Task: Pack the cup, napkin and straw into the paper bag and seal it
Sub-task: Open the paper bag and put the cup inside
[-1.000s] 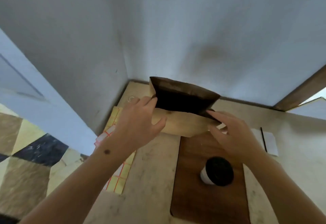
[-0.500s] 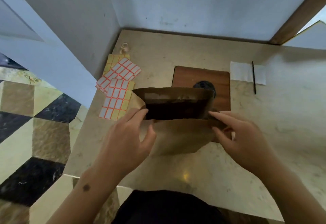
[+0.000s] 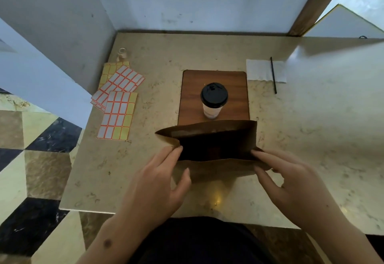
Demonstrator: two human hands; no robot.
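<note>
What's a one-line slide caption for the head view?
Both hands pinch open the brown paper bag before the black-lidded white cup on its wooden board.

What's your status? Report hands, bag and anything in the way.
Left hand and right hand each pinch the paper bag mouth, open. Cup on the wooden board, napkin and straw unpacked. Nothing in the way.

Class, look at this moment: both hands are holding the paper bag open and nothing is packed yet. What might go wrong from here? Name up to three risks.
1. The paper bag is held open only by the left hand and right hand; freeing one to fetch the cup may let it collapse.
2. The cup is tall and could tip when lowered in.
3. The thin straw lies on the napkin, so lifting the napkin may roll it off.
</note>
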